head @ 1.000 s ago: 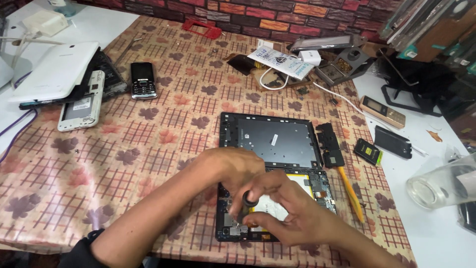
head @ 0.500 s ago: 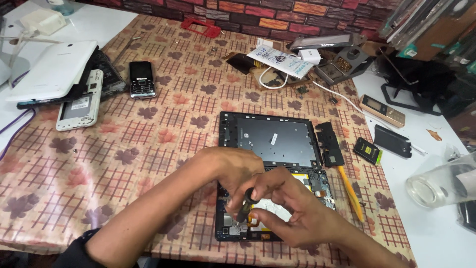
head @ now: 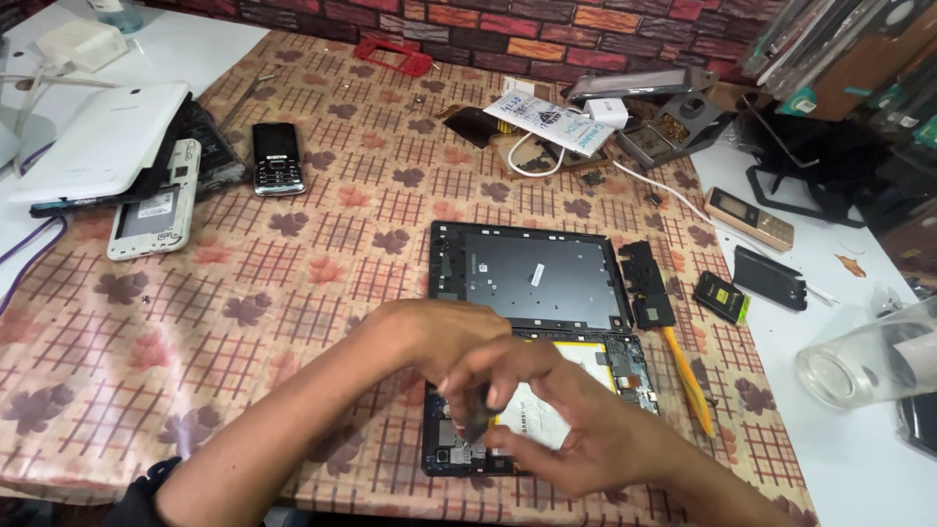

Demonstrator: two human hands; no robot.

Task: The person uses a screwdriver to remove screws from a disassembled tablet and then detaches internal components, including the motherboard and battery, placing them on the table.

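Observation:
An opened tablet [head: 532, 278] lies on the patterned tablecloth, its dark inner frame facing up at the far half and its battery and circuit boards [head: 625, 366] exposed at the near half. My left hand [head: 429, 337] rests on the tablet's near left part, fingers curled. My right hand [head: 547, 410] overlaps it and pinches a small dark tool [head: 476, 420], tip down on the board near the left edge. The hands hide most of the battery.
A black strip part [head: 649, 283] and a yellow-handled tool [head: 688, 376] lie right of the tablet. A small battery [head: 720, 296], dark phone [head: 769, 278] and clear jar [head: 869, 356] sit farther right. Left: keypad phone [head: 276, 156], open white phone [head: 156, 200], white tablet [head: 102, 141].
The hands have shifted slightly on the tablet's near half; my right hand has turned and now holds the dark tool upright against the board. Nothing else moved.

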